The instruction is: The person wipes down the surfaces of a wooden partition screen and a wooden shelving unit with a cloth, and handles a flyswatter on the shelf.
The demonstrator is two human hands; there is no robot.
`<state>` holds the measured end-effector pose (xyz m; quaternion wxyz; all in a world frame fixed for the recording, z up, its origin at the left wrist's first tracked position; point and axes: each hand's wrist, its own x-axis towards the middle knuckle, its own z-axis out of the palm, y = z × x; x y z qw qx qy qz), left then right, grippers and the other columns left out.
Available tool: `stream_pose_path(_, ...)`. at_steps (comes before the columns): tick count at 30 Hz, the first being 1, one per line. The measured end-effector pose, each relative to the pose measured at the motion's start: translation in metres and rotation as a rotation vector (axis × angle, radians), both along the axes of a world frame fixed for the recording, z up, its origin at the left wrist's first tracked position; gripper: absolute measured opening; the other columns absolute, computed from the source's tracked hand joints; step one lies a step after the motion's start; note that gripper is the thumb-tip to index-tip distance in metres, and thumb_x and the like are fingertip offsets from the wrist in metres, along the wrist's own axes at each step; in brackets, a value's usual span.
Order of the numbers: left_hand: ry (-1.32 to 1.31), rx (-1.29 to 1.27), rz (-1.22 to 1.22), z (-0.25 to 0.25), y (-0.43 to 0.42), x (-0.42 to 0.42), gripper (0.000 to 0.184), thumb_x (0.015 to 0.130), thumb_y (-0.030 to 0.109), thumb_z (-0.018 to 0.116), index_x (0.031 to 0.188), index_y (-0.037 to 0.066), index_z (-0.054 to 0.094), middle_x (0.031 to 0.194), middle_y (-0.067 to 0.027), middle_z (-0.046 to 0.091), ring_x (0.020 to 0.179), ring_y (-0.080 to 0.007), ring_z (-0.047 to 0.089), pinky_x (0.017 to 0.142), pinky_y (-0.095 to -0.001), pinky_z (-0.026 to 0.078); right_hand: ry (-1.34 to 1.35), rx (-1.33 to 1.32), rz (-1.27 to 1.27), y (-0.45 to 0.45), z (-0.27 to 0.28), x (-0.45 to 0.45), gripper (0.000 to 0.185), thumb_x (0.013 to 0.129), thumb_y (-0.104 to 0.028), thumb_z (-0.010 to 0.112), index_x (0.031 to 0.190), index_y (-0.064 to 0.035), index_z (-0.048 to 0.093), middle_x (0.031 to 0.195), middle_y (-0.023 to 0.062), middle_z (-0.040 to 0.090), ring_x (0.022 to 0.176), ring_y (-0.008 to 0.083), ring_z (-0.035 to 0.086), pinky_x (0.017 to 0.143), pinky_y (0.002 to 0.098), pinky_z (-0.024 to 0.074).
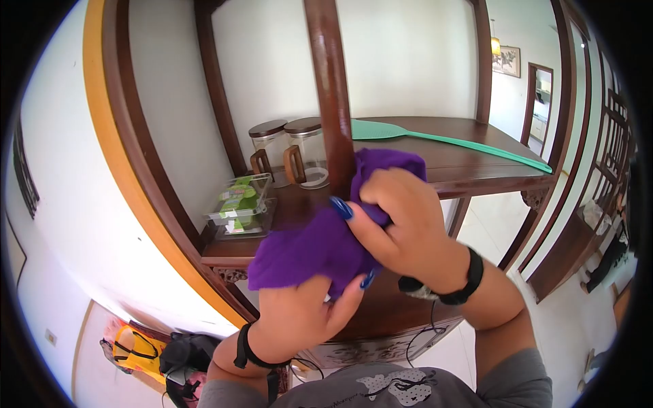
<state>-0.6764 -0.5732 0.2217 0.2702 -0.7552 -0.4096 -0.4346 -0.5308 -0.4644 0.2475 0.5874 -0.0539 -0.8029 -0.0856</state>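
Observation:
A purple cloth (pixel 309 248) hangs over the front edge of a dark wooden shelf (pixel 299 200) and bunches against the upright wooden post (pixel 331 88). My right hand (pixel 408 221) is closed on the cloth beside the lower part of the post, its thumb pointing left. Lower and to the left, my left hand (pixel 299 313) grips the same cloth; most of its fingers are hidden under the fabric, with the thumb showing. Both hands wear dark wristbands.
Two glass jars (pixel 311 153) with wooden lids and handles stand behind the post. A clear plastic box (pixel 239 207) with green contents sits at the shelf's left end. A green fly swatter (pixel 435 138) lies on the right shelf. Bags (pixel 136 350) rest at lower left.

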Motion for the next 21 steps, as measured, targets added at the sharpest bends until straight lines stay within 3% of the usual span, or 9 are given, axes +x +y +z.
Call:
stream_pose_path(4, -0.103, -0.059, -0.105, -0.017, -0.018, -0.021, 0.022, 0.068, 0.025, 0.07, 0.088, 0.015, 0.069, 0.099, -0.0075, 0.064, 0.08, -0.0303, 0.061, 0.072, -0.0415, 0.046, -0.025, -0.108, 0.231, -0.016, -0.028, -0.012, 0.018, 0.073, -0.014, 0.071, 0.079, -0.0054, 0.056, 0.069, 0.0102, 0.052, 0.059, 0.0311, 0.051, 0.053, 0.0391, 0.0401)
stream_pose_path(8, -0.28, -0.037, -0.122, -0.044, -0.033, -0.058, 0.019, 0.07, 0.019, 0.065, 0.086, 0.011, 0.071, 0.083, -0.0113, 0.066, 0.069, -0.0306, 0.061, 0.065, -0.0382, 0.047, -0.184, -0.116, 0.354, -0.036, -0.052, -0.028, 0.02, 0.069, -0.021, 0.074, 0.071, -0.0107, 0.057, 0.064, 0.0049, 0.049, 0.055, 0.0248, 0.049, 0.05, 0.0359, 0.0356)
stream_pose_path(11, -0.321, 0.063, 0.028, -0.076, -0.044, -0.09, 0.017, 0.07, 0.016, 0.063, 0.083, 0.008, 0.071, 0.081, -0.0121, 0.066, 0.068, -0.03, 0.061, 0.064, -0.0379, 0.046, -0.255, -0.085, 0.384, -0.048, -0.08, -0.053, 0.022, 0.067, -0.026, 0.076, 0.067, -0.0135, 0.058, 0.064, 0.0011, 0.049, 0.053, 0.0195, 0.047, 0.049, 0.033, 0.0342)
stream_pose_path(15, -0.488, 0.152, 0.417, -0.114, -0.045, -0.14, 0.017, 0.078, 0.009, 0.057, 0.091, 0.003, 0.066, 0.092, -0.0183, 0.063, 0.084, -0.0378, 0.059, 0.077, -0.0441, 0.044, -0.304, -0.104, 0.465, -0.055, -0.13, -0.108, 0.023, 0.068, -0.029, 0.077, 0.074, -0.0148, 0.061, 0.067, -0.0023, 0.051, 0.054, 0.0154, 0.047, 0.049, 0.0292, 0.0356)
stream_pose_path(16, -0.392, 0.117, 0.628, -0.137, -0.046, -0.153, 0.031, 0.09, 0.017, 0.046, 0.11, -0.005, 0.055, 0.1, -0.0225, 0.059, 0.087, -0.0413, 0.056, 0.081, -0.0442, 0.044, -0.331, -0.115, 0.46, -0.058, -0.14, -0.121, 0.023, 0.068, -0.029, 0.077, 0.075, -0.0147, 0.061, 0.068, -0.0025, 0.051, 0.055, 0.0154, 0.047, 0.049, 0.029, 0.036)
stream_pose_path(19, -0.675, -0.042, 0.643, -0.157, -0.039, -0.174, 0.03, 0.091, 0.018, 0.048, 0.107, -0.006, 0.053, 0.099, -0.0255, 0.058, 0.088, -0.0429, 0.056, 0.08, -0.0465, 0.044, -0.404, -0.203, 0.438, -0.062, -0.159, -0.148, 0.022, 0.071, -0.024, 0.076, 0.08, -0.0122, 0.061, 0.075, -0.0012, 0.054, 0.061, 0.0177, 0.051, 0.053, 0.0314, 0.0394)
stream_pose_path(21, -0.665, -0.14, 0.714, -0.156, -0.029, -0.18, 0.029, 0.091, 0.022, 0.051, 0.09, -0.006, 0.058, 0.085, -0.0273, 0.059, 0.076, -0.0455, 0.057, 0.071, -0.0491, 0.046, -0.43, -0.286, 0.421, -0.054, -0.175, -0.168, 0.022, 0.072, -0.022, 0.076, 0.082, -0.0106, 0.06, 0.078, 0.0015, 0.056, 0.064, 0.02, 0.052, 0.055, 0.0326, 0.0408)
